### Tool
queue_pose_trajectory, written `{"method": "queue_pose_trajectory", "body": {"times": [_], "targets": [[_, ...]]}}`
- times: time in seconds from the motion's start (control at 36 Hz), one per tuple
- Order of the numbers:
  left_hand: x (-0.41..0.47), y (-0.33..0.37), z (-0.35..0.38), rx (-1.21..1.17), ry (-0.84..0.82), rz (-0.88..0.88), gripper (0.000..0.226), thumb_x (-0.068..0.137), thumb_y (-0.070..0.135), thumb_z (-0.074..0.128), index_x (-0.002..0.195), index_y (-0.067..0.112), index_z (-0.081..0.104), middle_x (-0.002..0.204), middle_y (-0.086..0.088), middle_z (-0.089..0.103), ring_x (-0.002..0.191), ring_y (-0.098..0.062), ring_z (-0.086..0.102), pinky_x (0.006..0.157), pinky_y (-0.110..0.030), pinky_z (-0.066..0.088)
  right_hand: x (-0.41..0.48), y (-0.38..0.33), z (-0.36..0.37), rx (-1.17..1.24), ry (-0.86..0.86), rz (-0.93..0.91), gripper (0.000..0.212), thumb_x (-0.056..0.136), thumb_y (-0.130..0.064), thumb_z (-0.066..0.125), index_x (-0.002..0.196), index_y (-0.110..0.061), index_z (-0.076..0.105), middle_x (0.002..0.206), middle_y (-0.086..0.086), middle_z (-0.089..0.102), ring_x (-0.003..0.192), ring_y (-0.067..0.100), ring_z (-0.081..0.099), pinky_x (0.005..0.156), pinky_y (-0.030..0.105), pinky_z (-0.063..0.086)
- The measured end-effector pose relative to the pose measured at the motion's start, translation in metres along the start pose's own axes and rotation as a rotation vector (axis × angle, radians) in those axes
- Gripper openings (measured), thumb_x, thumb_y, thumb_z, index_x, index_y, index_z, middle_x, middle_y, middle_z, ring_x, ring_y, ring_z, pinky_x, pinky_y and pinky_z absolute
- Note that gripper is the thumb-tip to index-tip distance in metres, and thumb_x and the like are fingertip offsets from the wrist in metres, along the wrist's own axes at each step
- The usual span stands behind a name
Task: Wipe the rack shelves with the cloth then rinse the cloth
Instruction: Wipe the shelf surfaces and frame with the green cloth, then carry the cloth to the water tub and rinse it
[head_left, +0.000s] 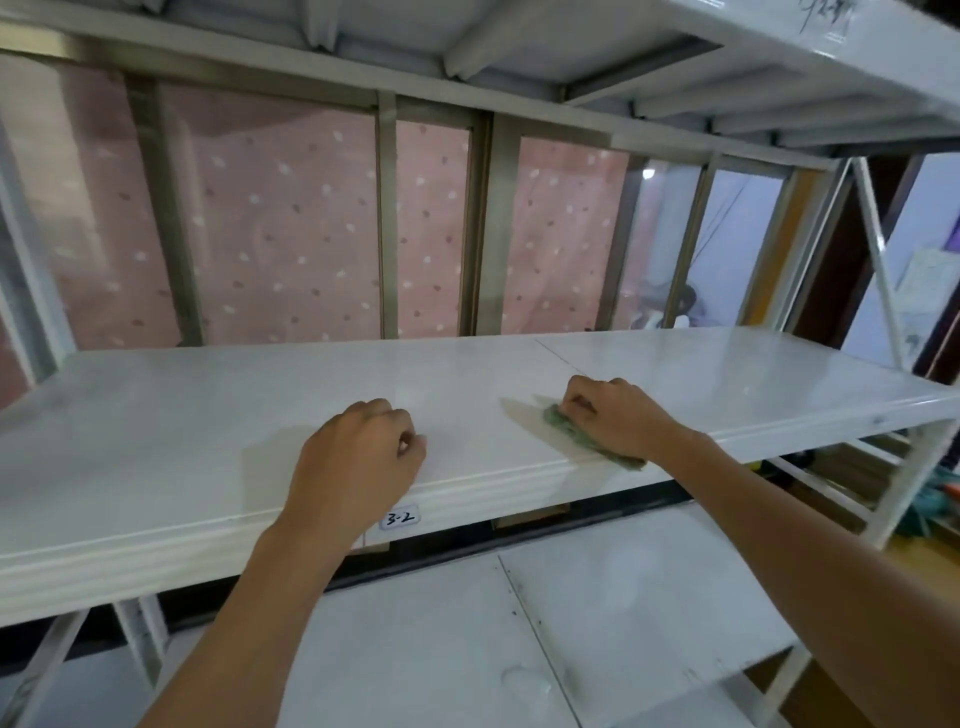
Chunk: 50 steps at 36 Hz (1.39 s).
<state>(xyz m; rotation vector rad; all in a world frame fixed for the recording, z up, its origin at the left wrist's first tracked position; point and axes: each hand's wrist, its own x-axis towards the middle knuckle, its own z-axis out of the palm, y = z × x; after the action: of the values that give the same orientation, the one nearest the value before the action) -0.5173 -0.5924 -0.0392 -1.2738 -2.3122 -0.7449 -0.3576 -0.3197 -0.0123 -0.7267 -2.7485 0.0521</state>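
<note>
A white rack shelf (182, 415) spans the view at chest height. My right hand (618, 415) presses a green cloth (563, 423) onto the shelf near its front edge, fingers curled over the cloth. Part of the cloth sticks out under the wrist (628, 460). My left hand (358, 457) rests on the shelf at the front middle with its fingers curled and nothing in it. A small label reading 3-2 (401, 518) sits on the shelf's front lip below the left hand.
A lower white shelf (597, 623) lies beneath, with a wet spot on it. An upper shelf (779, 57) hangs overhead. Behind the rack are window frames and a pink dotted curtain (285, 234). White rack posts (883, 270) stand at the right.
</note>
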Motion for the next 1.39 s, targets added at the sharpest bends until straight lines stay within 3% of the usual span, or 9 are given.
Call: {"method": "queue_pose_trajectory", "body": {"times": [0.25, 0.33, 0.42, 0.58, 0.72, 0.92, 1.08, 1.17, 1.39], "targets": [[0.008, 0.096, 0.000, -0.343, -0.061, -0.018, 0.022, 0.097, 0.044, 0.060, 0.095, 0.026, 0.072, 0.093, 0.014, 0.066, 0.091, -0.009, 0.061, 0.084, -0.036, 0.054, -0.034, 0.023, -0.022, 0.587, 0.169, -0.034, 0.014, 0.103, -0.034, 0.048, 0.099, -0.031, 0.061, 0.079, -0.009, 0.070, 0.065, 0.008, 0.061, 0.059, 0.020, 0.046], [0.021, 0.142, 0.014, -0.484, -0.123, -0.118, 0.034, 0.096, 0.056, 0.057, 0.103, 0.024, 0.069, 0.099, 0.012, 0.068, 0.094, -0.007, 0.062, 0.085, -0.033, 0.053, -0.055, 0.040, -0.036, 0.849, 0.152, -0.106, 0.016, 0.104, -0.031, 0.047, 0.100, -0.023, 0.059, 0.062, -0.008, 0.057, 0.054, 0.012, 0.046, 0.051, 0.026, 0.040], [0.035, 0.189, 0.039, -0.640, -0.212, -0.253, 0.050, 0.089, 0.066, 0.060, 0.115, 0.024, 0.060, 0.103, 0.013, 0.065, 0.098, -0.011, 0.064, 0.085, -0.034, 0.052, -0.076, 0.068, -0.049, 1.048, 0.170, -0.157, 0.021, 0.105, -0.028, 0.044, 0.103, -0.011, 0.056, 0.072, 0.003, 0.057, 0.063, 0.015, 0.050, 0.056, 0.032, 0.044], [0.059, 0.288, 0.098, -1.058, -0.269, -0.368, 0.042, 0.087, 0.036, 0.079, 0.119, 0.013, 0.064, 0.109, -0.007, 0.073, 0.098, -0.022, 0.073, 0.094, -0.043, 0.059, -0.111, 0.156, -0.068, 1.353, 0.134, -0.161, 0.023, 0.104, -0.033, 0.045, 0.100, -0.013, 0.055, 0.091, 0.011, 0.057, 0.083, 0.022, 0.055, 0.075, 0.034, 0.045], [0.070, 0.361, 0.139, -1.258, -0.372, -0.436, 0.059, 0.082, 0.044, 0.083, 0.126, 0.012, 0.061, 0.121, -0.008, 0.072, 0.107, -0.021, 0.072, 0.097, -0.039, 0.059, -0.133, 0.236, -0.084, 1.481, 0.013, -0.200, 0.059, 0.076, -0.050, 0.079, 0.114, -0.015, 0.048, 0.107, 0.011, 0.059, 0.095, 0.026, 0.058, 0.079, 0.036, 0.047], [0.083, 0.437, 0.166, -1.556, -0.376, -0.459, 0.027, 0.093, 0.019, 0.071, 0.114, 0.004, 0.072, 0.111, -0.014, 0.077, 0.099, -0.026, 0.072, 0.082, -0.039, 0.062, -0.142, 0.300, -0.097, 1.449, 0.034, -0.164, 0.073, 0.069, 0.003, 0.079, 0.132, -0.013, 0.046, 0.116, 0.009, 0.059, 0.106, 0.026, 0.061, 0.088, 0.046, 0.054], [0.115, 0.448, 0.174, -1.764, -0.243, -0.472, 0.056, 0.075, 0.014, 0.074, 0.126, -0.005, 0.064, 0.120, -0.019, 0.073, 0.104, -0.027, 0.072, 0.082, -0.035, 0.063, -0.109, 0.323, -0.102, 1.517, 0.107, -0.075, 0.056, 0.081, 0.004, 0.073, 0.130, -0.015, 0.055, 0.115, 0.005, 0.068, 0.106, 0.025, 0.067, 0.090, 0.043, 0.055], [0.133, 0.442, 0.175, -1.862, -0.232, -0.479, 0.053, 0.080, 0.015, 0.070, 0.129, -0.003, 0.064, 0.127, -0.017, 0.071, 0.115, -0.026, 0.069, 0.099, -0.036, 0.058, -0.087, 0.329, -0.106, 1.524, 0.131, -0.032, 0.036, 0.085, 0.000, 0.072, 0.119, -0.008, 0.063, 0.108, 0.009, 0.071, 0.102, 0.028, 0.069, 0.090, 0.048, 0.054], [0.180, 0.417, 0.185, -1.903, -0.292, -0.490, 0.046, 0.086, 0.007, 0.064, 0.132, 0.000, 0.062, 0.130, -0.014, 0.070, 0.120, -0.025, 0.069, 0.097, -0.034, 0.058, -0.024, 0.333, -0.111, 1.596, 0.137, -0.051, 0.023, 0.094, -0.003, 0.058, 0.110, -0.013, 0.071, 0.105, 0.011, 0.073, 0.094, 0.023, 0.069, 0.073, 0.031, 0.055]]}}
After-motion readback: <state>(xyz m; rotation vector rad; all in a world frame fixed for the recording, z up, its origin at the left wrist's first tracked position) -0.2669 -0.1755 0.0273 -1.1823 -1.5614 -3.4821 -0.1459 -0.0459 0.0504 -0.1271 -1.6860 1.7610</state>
